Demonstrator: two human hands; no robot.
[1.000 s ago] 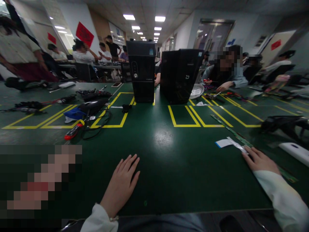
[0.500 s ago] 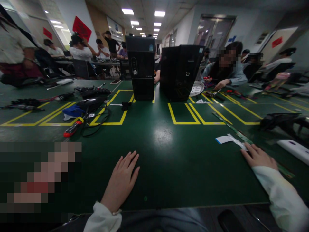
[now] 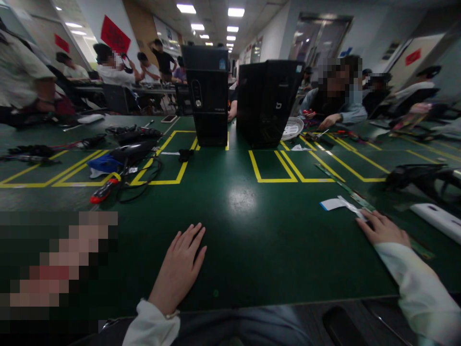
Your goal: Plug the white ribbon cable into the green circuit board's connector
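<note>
Well, from where I'm standing, the left hand (image 3: 182,262) lies palm-down on the dark green desk (image 3: 266,259), fingers extended. The right hand (image 3: 386,229) rests over the long, narrow green circuit strip (image 3: 355,195), beside the flat white blue-ended ribbon (image 3: 333,204); whether it pinches either, I can't tell.

Surface (image 3: 237,259): dark green, carrying rectangular outlines in yellow tape (image 3: 277,180). Ribbon cable (image 3: 333,204): white, one end edged bright blue. Long, thin strip (image 3: 356,197): green. Wearer's sleeves (image 3: 153,327): plain off-white. Computer towers, two (image 3: 211,96) (image 3: 261,103): black, each bearing a small pale-blue sticker. Handled tool (image 3: 104,191): red and black. Basket (image 3: 292,128): white, openwork pattern. Long casing (image 3: 439,221): white with dark patches. Wall sheets (image 3: 115,36): red. Co-worker's sleeve (image 3: 355,108): light blue.
</note>
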